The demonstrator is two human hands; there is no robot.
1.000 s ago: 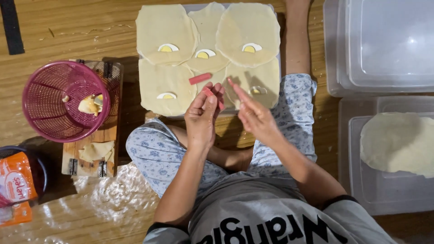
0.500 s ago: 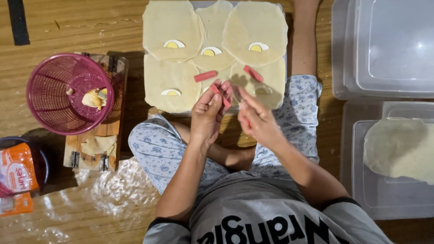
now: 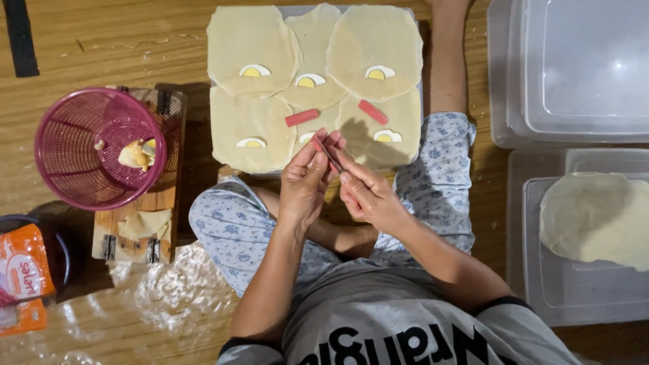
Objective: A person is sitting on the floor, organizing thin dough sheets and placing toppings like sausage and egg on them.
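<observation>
My left hand (image 3: 305, 184) and my right hand (image 3: 367, 192) meet over my lap, both pinching one thin pink sausage strip (image 3: 326, 151). Just beyond them lies a board (image 3: 297, 11) covered with several round pale dough wrappers (image 3: 247, 47), each carrying a slice of boiled egg (image 3: 254, 70). Two pink sausage pieces rest on the wrappers: one (image 3: 301, 117) near the middle, one (image 3: 372, 111) to its right.
A pink plastic basket (image 3: 88, 152) with egg scraps stands on a wooden board (image 3: 159, 203) at left. An orange packet (image 3: 26, 277) lies at bottom left. Clear plastic containers (image 3: 574, 67) sit at right, with a dough stack (image 3: 598, 216) on the lower lid. The floor is wood.
A second sausage piece now lies on the right-hand wrappers. My hands have drawn together on another strip.
</observation>
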